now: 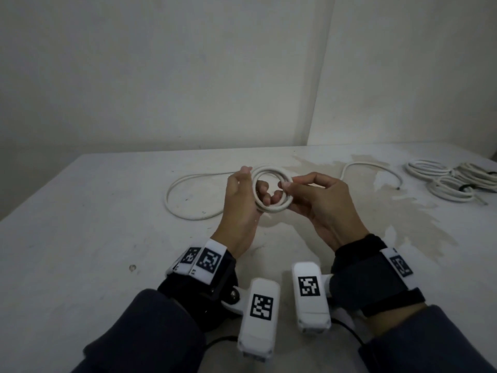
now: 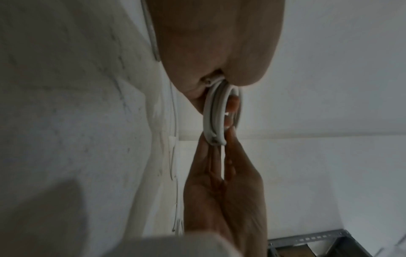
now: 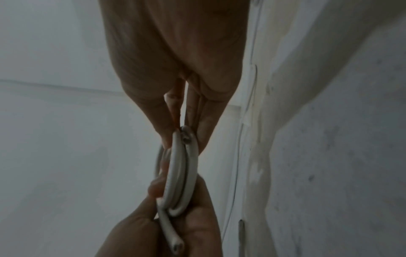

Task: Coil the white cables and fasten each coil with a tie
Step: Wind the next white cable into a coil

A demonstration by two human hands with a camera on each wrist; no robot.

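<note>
A small coil of white cable [image 1: 271, 191] is held upright above the white table [image 1: 94, 224] between both hands. My left hand [image 1: 243, 195] grips the coil's left side, with fingers curled through the ring. My right hand [image 1: 304, 195] pinches the coil's right side between thumb and fingers. The rest of that cable [image 1: 188, 200] trails in a loose loop on the table to the left. In the left wrist view the coil [image 2: 216, 114] is seen edge-on. In the right wrist view the coil [image 3: 181, 172] shows a cut end [image 3: 178, 246] by the left palm.
Several coiled white cables [image 1: 454, 180] lie at the table's far right. Another loose white cable [image 1: 373, 169] curves across the far middle right. Brownish stains [image 1: 398, 219] mark the tabletop. White walls stand behind. A grey metal rack [image 2: 318, 243] shows in the left wrist view.
</note>
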